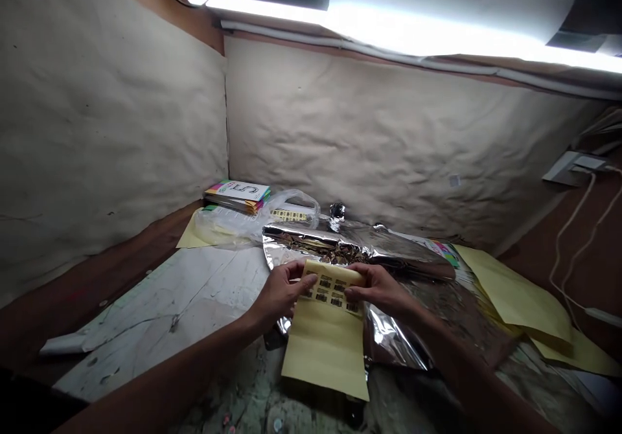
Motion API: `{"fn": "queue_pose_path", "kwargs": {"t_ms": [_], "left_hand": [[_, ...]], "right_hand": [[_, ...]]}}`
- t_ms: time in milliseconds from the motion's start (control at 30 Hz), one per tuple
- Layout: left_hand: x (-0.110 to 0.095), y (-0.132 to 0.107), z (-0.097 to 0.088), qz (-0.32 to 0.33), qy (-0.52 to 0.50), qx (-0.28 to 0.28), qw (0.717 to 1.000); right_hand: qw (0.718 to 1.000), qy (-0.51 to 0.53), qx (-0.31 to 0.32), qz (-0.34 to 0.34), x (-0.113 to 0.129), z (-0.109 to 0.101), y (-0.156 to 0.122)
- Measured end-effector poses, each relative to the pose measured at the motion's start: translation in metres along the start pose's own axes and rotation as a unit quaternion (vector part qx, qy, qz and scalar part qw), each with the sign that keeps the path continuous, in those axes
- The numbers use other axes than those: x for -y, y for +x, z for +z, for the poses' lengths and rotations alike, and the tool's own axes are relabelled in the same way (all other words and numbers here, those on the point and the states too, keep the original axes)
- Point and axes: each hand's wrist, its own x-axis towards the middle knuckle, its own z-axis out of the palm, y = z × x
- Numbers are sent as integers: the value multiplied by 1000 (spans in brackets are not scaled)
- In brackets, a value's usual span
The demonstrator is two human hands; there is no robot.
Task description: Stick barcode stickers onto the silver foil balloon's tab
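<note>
A yellow sheet of barcode labels [326, 350] is held up in front of me, its small black-printed labels near the upper edge and its lower part bare. My left hand [284, 291] pinches the sheet's upper left side, thumb in front. At the upper right side my right hand [379, 290] grips it the same way, thumb over the labels. The fingers behind the paper are hidden. Directly behind and beneath the sheet lies crumpled, shiny silver foil [401, 337], which looks like a large foil bag or wrap.
At the back left, a stack of colourful printed cards [238, 191] stands beside a clear plastic bag [233, 223]. Yellow sheets [515, 295] lie at the right. White cables [566, 239] hang from a wall socket [573, 167]. A bright tube light [272, 10] runs overhead.
</note>
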Motion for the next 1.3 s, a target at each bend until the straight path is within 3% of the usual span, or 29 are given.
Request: {"fn": "queue_pose_path", "kwargs": {"t_ms": [133,300,433,633,800,1033,1133,1300], "left_hand": [[-3,0,3,25,-1,16,1000],[-4,-1,2,37,55,-26,997],[-2,-2,1,59,64,-58,995],[-2,-2,3,-12,18,14,1000],[-1,-3,6,39,47,-19,998],[-5,-9,7,47,90,12,995],[-4,-10,8,87,119,-2,989],[-3,-13,13,142,166,5,976]], "right_hand": [[999,13,14,42,-12,1,-1],[993,-83,-77,-39,-9,6,-1],[997,-45,-48,-32,-3,13,-4],[999,21,-34,-11,-7,8,1],[999,-17,-39,-23,-6,7,2],[993,-69,-74,-56,-6,18,1],[980,-146,-107,-88,1,28,-2],[927,-283,-161,-183,16,47,-9]]}}
